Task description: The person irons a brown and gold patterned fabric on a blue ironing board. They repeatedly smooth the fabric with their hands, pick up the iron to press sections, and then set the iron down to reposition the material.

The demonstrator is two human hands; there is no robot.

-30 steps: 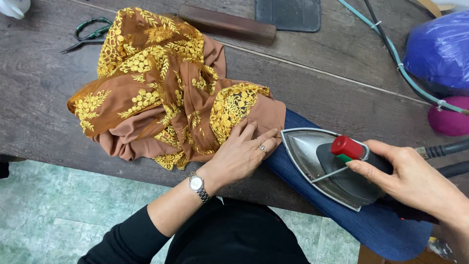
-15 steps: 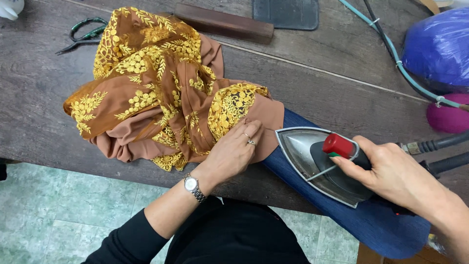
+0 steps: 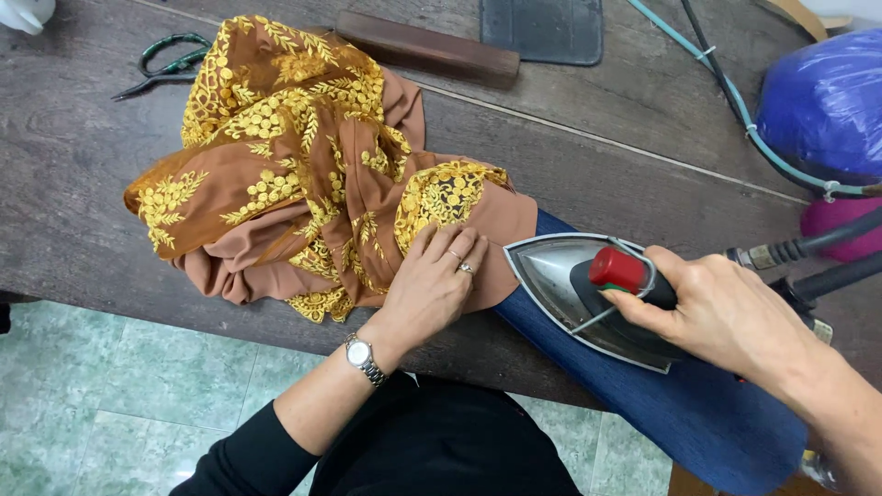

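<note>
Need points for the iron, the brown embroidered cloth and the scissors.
iron [image 3: 560, 276], head view, on its metal shell near the tip.
brown embroidered cloth [image 3: 276, 174], head view, on the bunched middle.
scissors [image 3: 165, 55], head view, on the green handle loops.

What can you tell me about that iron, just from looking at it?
The iron has a pointed, shiny metal body with a dark handle and a red knob on top. It sits flat on a blue padded board, its tip aimed at the brown embroidered fabric. The right hand grips its handle; a dark cord leads off behind.
</note>
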